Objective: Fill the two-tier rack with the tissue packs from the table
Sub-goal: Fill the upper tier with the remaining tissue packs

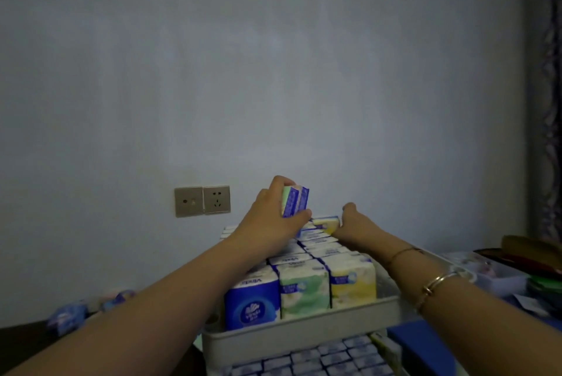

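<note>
My left hand [270, 217] has its fingers clamped on two tissue packs [295, 202], held upright above the far end of the rack's upper tier [304, 334]. My right hand [352, 220], at about three o'clock from them, presses against a yellow pack [327, 222] in the back row; whether those fingers curl round it I cannot tell. The tier looks nearly full, so the remaining gap seems tight. Pushing both packs in together could tip neighbours or let one slip loose. More packs [65, 318] wait on the desk [24, 342] at eight o'clock.
</note>
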Demonstrator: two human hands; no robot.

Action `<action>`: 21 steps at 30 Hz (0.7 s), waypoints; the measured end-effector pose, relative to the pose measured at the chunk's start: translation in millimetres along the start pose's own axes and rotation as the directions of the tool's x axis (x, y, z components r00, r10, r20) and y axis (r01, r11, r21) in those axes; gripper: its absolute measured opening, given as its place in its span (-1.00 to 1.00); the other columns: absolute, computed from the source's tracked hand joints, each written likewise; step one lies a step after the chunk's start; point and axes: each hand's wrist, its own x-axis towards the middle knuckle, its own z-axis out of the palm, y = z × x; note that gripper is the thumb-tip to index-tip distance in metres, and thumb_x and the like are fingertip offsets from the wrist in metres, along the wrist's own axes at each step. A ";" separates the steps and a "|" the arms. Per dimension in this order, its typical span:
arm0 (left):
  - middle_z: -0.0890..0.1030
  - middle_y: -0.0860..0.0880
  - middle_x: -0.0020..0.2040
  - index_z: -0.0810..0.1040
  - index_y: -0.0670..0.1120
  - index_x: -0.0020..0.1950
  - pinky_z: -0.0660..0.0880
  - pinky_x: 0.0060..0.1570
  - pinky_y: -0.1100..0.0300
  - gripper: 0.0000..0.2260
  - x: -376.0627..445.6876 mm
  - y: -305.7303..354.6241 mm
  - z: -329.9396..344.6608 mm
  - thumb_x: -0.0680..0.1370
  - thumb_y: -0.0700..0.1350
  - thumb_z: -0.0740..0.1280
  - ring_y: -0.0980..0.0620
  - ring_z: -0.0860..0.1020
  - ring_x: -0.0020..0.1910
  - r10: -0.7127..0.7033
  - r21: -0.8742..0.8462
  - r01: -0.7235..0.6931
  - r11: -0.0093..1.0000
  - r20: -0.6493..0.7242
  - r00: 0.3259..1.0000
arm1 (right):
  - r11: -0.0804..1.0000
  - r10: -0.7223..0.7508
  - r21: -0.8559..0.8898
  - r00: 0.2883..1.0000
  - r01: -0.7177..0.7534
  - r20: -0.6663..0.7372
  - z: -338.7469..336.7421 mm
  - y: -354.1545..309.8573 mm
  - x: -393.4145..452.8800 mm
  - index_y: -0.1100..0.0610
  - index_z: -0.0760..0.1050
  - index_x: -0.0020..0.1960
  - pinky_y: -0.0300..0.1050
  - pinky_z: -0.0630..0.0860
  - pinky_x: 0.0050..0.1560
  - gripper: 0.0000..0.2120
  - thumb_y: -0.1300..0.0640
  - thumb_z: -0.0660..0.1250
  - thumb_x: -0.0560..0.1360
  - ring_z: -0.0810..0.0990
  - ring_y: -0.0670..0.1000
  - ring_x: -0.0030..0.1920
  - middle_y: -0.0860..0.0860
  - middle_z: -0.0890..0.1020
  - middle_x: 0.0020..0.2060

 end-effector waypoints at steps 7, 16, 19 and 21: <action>0.46 -0.06 0.16 0.10 0.09 0.41 0.40 -0.23 0.41 -0.34 -2.3 3.4 1.3 0.46 -0.11 0.43 0.09 0.52 -0.08 0.034 0.043 -0.038 0.998 0.093 0.995 | 0.890 -0.165 0.350 0.922 0.292 -0.350 -15.2 -9.4 -14.9 0.19 0.46 0.10 -0.16 0.40 -0.16 -0.82 0.16 0.25 0.53 0.51 0.08 -0.07 0.12 0.56 -0.03; 0.53 -0.05 0.11 0.20 0.01 0.34 0.54 -0.03 0.07 -0.37 2.6 1.4 3.2 0.40 -0.03 0.48 -0.03 0.53 0.05 0.100 0.222 -0.093 0.971 -0.021 0.995 | 0.687 -0.431 0.618 0.899 0.384 -0.079 -22.2 -36.6 -62.0 0.10 0.43 0.12 -0.21 0.43 -0.42 -0.72 0.03 0.36 0.48 0.52 -0.11 -0.42 0.02 0.65 -0.26; 0.52 -0.02 0.11 0.25 0.03 0.29 0.54 -0.02 0.02 -0.38 3.3 4.2 3.4 0.36 0.04 0.51 -0.01 0.51 0.07 0.130 0.254 -0.118 0.960 -0.029 0.991 | 0.672 -0.412 0.643 0.907 0.366 -0.085 -23.4 -33.9 -59.6 0.10 0.38 0.18 -0.31 0.44 -0.43 -0.70 0.22 0.36 0.50 0.54 -0.20 -0.43 0.02 0.63 -0.19; 0.47 -0.01 0.24 0.20 0.04 0.40 0.48 0.13 0.08 -0.26 1.8 6.6 3.7 0.35 0.12 0.50 0.00 0.44 0.21 0.123 0.259 -0.112 0.959 -0.029 0.992 | 0.648 -0.353 0.677 0.925 0.350 -0.141 -28.1 -29.2 -54.5 0.08 0.37 0.16 -0.23 0.44 -0.41 -0.72 0.26 0.32 0.50 0.59 -0.06 -0.29 0.08 0.63 -0.12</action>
